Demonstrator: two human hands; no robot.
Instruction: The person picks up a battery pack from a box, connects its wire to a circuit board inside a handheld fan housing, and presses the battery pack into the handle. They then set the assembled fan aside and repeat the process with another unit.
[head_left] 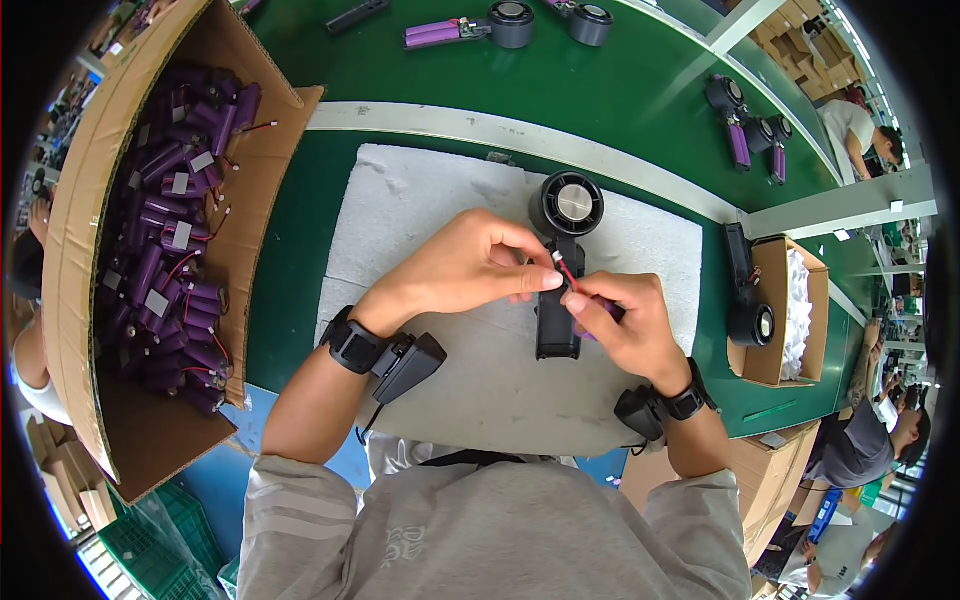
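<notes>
two hands on the red lead [569, 273] of a purple battery pack [613, 312], over a black handheld fan [575, 203]

best guided by the white connector [558, 257], likely, with slack left so the thin wire takes no strain; the left hand [470, 262] has thumb and forefinger nearly together beside the lead, whether gripping it one cannot tell; the right hand [632, 318] curls closed around the pack, mostly hiding it; the fan lies on the white foam pad [390, 230], round head silver-centred and farther from the person, its handle trough-like and nearer
</notes>
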